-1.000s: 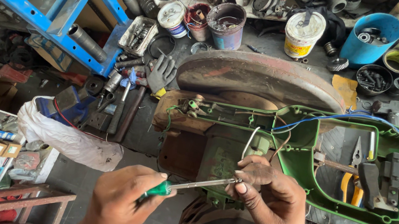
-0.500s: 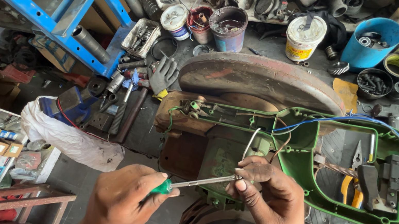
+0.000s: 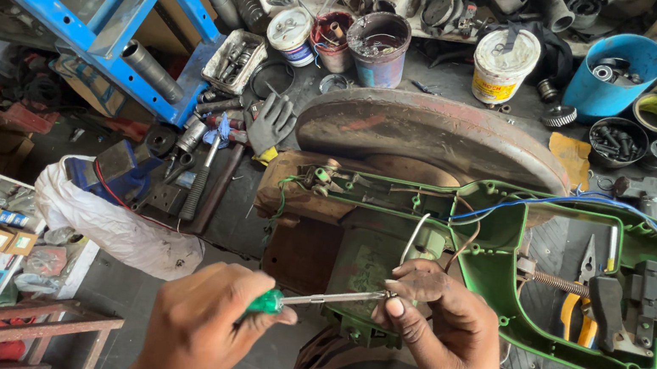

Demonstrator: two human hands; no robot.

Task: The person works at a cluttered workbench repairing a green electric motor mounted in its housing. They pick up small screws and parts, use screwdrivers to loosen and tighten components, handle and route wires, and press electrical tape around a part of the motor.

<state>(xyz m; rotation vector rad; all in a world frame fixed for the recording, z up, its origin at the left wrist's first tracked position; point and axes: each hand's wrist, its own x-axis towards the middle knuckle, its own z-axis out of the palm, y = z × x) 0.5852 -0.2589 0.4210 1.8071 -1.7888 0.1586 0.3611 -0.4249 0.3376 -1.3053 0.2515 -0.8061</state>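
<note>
- Green-handled screwdriver (image 3: pixel 312 300) lies level, clamped in my left hand (image 3: pixel 201 329).
- My right hand (image 3: pixel 441 329) pinches its steel tip.
- Just behind: green plastic casing (image 3: pixel 497 268), rusty round disc (image 3: pixel 430 134).

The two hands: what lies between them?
In the head view, the screwdriver's metal shaft spans from the left hand to the right hand.

We note a green-handled screwdriver (image 3: pixel 312 300), a green plastic housing (image 3: pixel 498 260), blue wire (image 3: pixel 566 202), and yellow-handled pliers (image 3: pixel 579 305).
</note>
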